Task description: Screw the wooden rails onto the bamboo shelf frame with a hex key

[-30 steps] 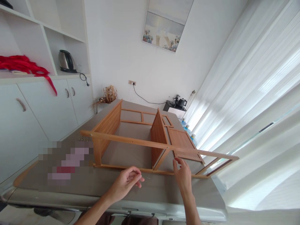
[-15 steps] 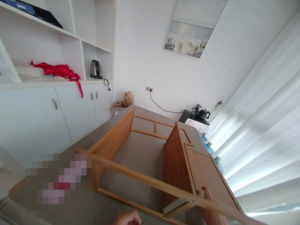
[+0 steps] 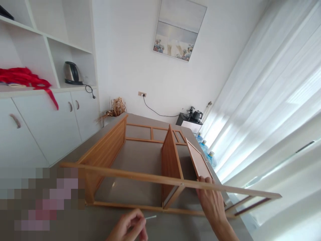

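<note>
A wooden shelf frame [image 3: 130, 172] lies on a grey table, its upright slatted panels [image 3: 170, 157] standing on edge. Between the thumb and fingers of my left hand [image 3: 131, 225], at the near edge of the frame, is a thin pale metal rod [image 3: 150, 217]; its far end is hidden in the fingers. Reaching past the front rail, my right hand [image 3: 210, 199] grips the near end of a loose wooden panel [image 3: 200, 159]. That panel tilts up at the frame's right side, and a gap shows between it and the middle upright panel.
Blue-tinted water bottles [image 3: 211, 159] stand beyond the table's right edge, by white curtains [image 3: 250, 83]. White cabinets [image 3: 50, 117] line the left. A black kettle [image 3: 197, 115] sits on a small stand at the back. The lower left is pixelated.
My right hand has come to hold the right panel, which has gone from lying flat to tilted. My left hand has risen into view, showing the metal rod. The view has swung right.
</note>
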The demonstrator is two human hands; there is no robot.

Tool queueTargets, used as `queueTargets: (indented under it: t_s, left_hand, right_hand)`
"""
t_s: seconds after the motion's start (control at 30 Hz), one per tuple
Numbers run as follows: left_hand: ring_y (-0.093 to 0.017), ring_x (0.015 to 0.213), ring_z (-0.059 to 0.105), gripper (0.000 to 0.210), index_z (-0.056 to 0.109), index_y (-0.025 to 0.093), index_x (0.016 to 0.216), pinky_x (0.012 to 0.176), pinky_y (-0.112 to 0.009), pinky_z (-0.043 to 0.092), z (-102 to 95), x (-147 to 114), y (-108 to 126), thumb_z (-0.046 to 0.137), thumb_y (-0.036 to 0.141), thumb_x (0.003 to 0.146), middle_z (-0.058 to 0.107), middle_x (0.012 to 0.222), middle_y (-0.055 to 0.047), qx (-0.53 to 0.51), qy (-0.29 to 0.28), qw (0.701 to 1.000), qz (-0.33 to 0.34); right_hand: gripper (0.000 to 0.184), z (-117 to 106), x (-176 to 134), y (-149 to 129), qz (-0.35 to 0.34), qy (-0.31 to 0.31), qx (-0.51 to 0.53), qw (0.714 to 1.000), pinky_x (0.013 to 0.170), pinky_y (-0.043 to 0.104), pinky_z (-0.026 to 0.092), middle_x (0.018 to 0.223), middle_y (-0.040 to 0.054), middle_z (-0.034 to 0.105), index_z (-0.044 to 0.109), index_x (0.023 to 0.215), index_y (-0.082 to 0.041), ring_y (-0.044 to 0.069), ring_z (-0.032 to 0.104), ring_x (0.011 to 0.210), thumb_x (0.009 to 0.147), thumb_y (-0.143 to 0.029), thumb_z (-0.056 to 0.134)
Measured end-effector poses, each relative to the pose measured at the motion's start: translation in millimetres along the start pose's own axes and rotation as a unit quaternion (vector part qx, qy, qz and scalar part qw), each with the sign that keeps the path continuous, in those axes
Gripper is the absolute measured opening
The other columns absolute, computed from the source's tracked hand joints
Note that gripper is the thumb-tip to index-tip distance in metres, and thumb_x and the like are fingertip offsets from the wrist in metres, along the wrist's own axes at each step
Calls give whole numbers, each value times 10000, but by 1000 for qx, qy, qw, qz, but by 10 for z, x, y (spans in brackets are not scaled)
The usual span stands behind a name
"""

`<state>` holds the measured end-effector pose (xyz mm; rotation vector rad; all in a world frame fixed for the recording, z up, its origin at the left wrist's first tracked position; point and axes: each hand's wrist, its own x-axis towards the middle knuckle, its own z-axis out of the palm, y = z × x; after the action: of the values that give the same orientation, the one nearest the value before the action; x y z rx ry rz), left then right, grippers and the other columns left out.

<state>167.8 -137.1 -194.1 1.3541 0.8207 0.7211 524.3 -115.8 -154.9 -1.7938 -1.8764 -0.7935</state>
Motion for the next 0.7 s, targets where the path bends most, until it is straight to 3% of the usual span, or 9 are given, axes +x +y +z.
queueTargets:
  t_s: [0.07, 0.17, 0.37, 0.5, 0.7]
  left_hand:
    - [-166, 733, 658, 499, 535, 188, 802, 784, -276, 472, 140, -81, 102, 479, 662, 949, 716, 735, -45, 22, -4, 999, 35]
    - [-178, 821, 667, 463, 594, 179, 826, 820, -280, 480, 392, -186, 322, 481, 603, 976, 724, 824, -68, 27, -29, 996, 83]
    - [-224, 1120, 613, 400, 655, 172, 814, 1033, -345, 448, 868, -184, 910, 515, 501, 992, 667, 1112, -132, 32, -37, 964, 263]
    - [-221, 1115, 611, 406, 673, 163, 812, 1002, -341, 476, 1025, -60, 1137, 518, 492, 993, 655, 1077, -134, 35, -53, 956, 288]
    - [-215, 1120, 614, 398, 687, 168, 836, 1033, -345, 472, 1217, 95, 1119, 516, 491, 993, 636, 1186, -130, 57, -54, 954, 290]
  right_hand:
    - [416, -17, -53, 0, 2, 39, 38, 999, 800, 438, 496, 948, 143, 663, 680, 1025, -206, 293, 602, 925, 1031, -482, 369]
    - [412, 5, -94, -12, 56, 85, 102, 990, 911, 477, 490, 1059, 162, 669, 687, 989, -202, 314, 604, 1040, 972, -572, 505]
    - [533, 43, 100, -61, 141, 158, 221, 952, 893, 474, 500, 1094, 158, 632, 671, 1035, -183, 291, 609, 1033, 972, -647, 415]
    - [600, 29, 269, -13, 185, 182, 233, 937, 817, 438, 490, 948, 129, 621, 643, 885, -182, 286, 594, 933, 886, -760, 485]
    - [611, -74, 393, 41, 275, 228, 246, 901, 816, 408, 444, 941, 123, 609, 594, 893, -179, 280, 553, 939, 884, -777, 465]
